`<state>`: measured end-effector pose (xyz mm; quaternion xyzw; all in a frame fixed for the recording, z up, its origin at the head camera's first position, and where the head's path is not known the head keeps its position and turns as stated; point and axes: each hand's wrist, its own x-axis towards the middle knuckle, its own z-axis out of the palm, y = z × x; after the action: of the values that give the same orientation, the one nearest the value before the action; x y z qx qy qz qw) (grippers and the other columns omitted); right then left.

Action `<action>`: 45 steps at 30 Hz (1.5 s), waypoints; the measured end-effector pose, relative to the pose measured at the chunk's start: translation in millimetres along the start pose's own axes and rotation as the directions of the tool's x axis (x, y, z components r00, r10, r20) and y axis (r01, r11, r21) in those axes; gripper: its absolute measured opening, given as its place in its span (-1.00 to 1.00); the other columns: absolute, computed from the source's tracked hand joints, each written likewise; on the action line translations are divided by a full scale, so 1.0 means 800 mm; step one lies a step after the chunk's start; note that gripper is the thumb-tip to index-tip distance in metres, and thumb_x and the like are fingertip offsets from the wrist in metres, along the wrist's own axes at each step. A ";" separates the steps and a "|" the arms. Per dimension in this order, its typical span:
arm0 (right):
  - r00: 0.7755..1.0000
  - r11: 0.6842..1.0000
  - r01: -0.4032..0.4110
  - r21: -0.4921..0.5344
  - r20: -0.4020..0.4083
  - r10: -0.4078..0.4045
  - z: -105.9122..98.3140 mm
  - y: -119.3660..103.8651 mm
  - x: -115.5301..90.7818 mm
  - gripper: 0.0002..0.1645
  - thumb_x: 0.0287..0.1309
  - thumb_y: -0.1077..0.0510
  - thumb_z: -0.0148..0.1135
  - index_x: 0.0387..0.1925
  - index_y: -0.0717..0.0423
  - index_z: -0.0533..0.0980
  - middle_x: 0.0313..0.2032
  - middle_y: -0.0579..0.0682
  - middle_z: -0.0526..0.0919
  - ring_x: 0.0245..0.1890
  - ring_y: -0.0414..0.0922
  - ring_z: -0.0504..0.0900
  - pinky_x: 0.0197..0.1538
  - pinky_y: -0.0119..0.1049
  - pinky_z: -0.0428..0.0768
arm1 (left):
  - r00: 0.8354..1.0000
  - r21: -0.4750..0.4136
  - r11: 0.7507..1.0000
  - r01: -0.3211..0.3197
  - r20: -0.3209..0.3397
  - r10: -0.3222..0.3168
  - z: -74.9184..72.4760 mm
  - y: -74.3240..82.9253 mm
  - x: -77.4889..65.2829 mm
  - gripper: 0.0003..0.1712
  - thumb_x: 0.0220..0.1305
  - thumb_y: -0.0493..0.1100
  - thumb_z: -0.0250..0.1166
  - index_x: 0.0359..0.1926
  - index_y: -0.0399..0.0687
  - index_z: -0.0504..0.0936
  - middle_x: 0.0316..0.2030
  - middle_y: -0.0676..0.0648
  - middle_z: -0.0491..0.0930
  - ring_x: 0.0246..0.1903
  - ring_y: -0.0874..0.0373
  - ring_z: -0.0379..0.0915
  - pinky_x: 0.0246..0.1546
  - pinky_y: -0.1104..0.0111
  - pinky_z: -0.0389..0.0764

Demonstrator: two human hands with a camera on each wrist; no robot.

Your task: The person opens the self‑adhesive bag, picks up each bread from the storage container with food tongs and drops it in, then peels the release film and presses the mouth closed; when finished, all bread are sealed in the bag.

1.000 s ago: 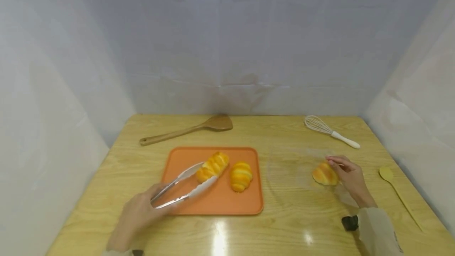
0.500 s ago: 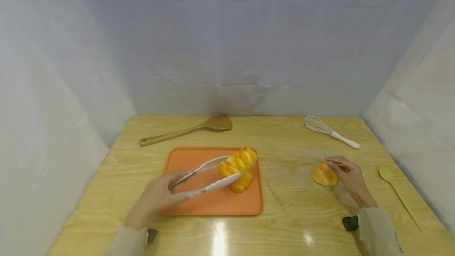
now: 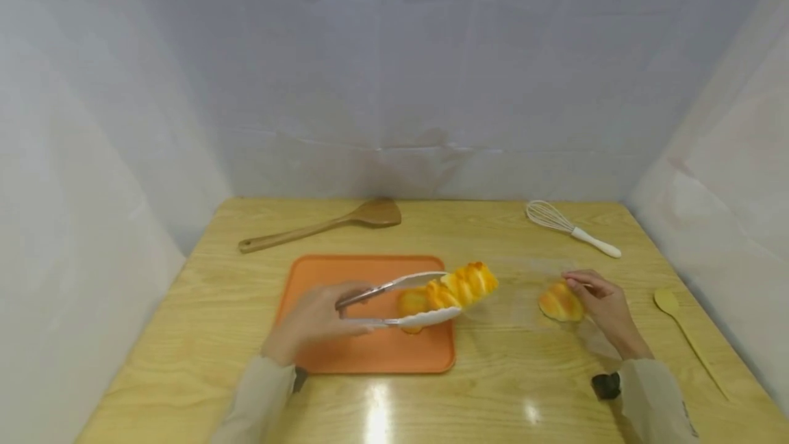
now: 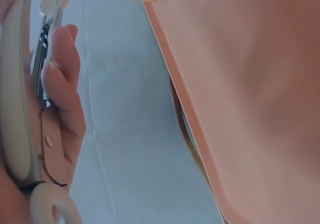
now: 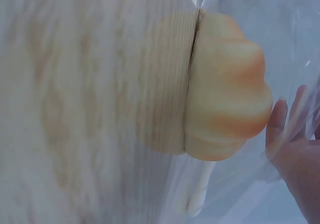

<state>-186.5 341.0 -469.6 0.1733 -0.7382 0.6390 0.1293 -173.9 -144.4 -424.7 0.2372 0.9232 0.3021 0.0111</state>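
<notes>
My left hand point(image 3: 317, 317) grips a pair of metal tongs point(image 3: 425, 317) with white scalloped tips. Between the tips is a long golden bread roll point(image 3: 471, 283), lifted over the right edge of the orange tray point(image 3: 357, 358). Another roll point(image 3: 409, 301) lies on the tray, partly hidden behind the tongs. Thumb and fingers of my right hand point(image 3: 607, 307) pinch the edge of a clear plastic bag point(image 3: 511, 293) on the table. Through its film a third bread roll point(image 5: 227, 93) shows, apparently inside it. In the left wrist view, fingers wrap the tongs' handle point(image 4: 15, 98).
A wooden spatula point(image 3: 333, 221) lies behind the tray. Further right at the back is a white whisk point(image 3: 573, 230). Near the right table edge rests a yellow spoon point(image 3: 687, 334). Pale sheets point(image 3: 382, 88) enclose the wooden table on three sides.
My left hand has carried the tongs and the gripped roll rightward, from over the tray's middle to past its right edge. My right hand stays by the bag.
</notes>
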 end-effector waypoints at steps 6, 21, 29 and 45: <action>1.000 1.000 0.000 -0.005 0.031 0.000 -0.001 -0.001 0.001 -0.66 0.33 0.43 0.03 0.00 0.20 0.63 -0.05 -0.26 0.66 -0.01 -0.42 0.57 0.04 -0.66 0.53 | 1.000 0.034 0.999 -0.020 0.011 0.019 0.004 0.014 0.021 -0.30 -0.07 0.32 0.47 0.17 0.50 0.54 0.03 0.33 0.63 -0.06 0.27 0.60 -0.05 0.27 0.59; 0.999 1.000 -0.014 -0.021 0.043 0.015 0.005 0.001 0.006 -0.73 0.31 0.44 0.05 -0.04 0.38 0.60 -0.12 -0.35 0.67 -0.08 -0.41 0.59 -0.01 -0.64 0.56 | 0.947 0.162 0.937 -0.311 0.140 0.290 -0.001 0.044 0.092 -0.26 0.04 0.24 0.43 0.29 0.44 0.45 -0.13 0.23 0.72 -0.47 0.32 0.51 -0.40 0.46 0.54; 0.997 1.000 -0.016 -0.010 0.077 0.017 0.007 0.003 0.006 -0.73 0.33 0.45 0.03 -0.03 0.44 0.56 -0.11 -0.32 0.66 -0.07 -0.35 0.60 -0.01 -0.63 0.56 | 0.924 0.336 0.861 -0.382 0.148 0.352 0.012 0.055 0.117 -0.24 -0.02 0.20 0.49 0.23 0.14 0.54 0.02 0.13 0.69 -0.18 0.19 0.67 -0.32 0.33 0.63; 0.997 1.000 -0.011 -0.028 0.077 0.013 0.009 0.005 0.004 -0.73 0.33 0.44 0.02 -0.01 0.48 0.54 -0.11 -0.32 0.65 -0.07 -0.38 0.58 0.02 -0.64 0.55 | 0.882 0.498 0.744 -0.445 0.103 0.459 0.035 0.066 0.128 -0.31 -0.07 0.19 0.53 0.08 0.03 0.59 -0.13 0.04 0.75 -0.50 0.23 0.63 -0.67 0.47 0.45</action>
<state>-191.0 333.7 -472.6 0.1915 -0.7525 0.6223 0.0993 -237.2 -45.9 -405.3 0.4438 0.8844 0.0448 -0.1376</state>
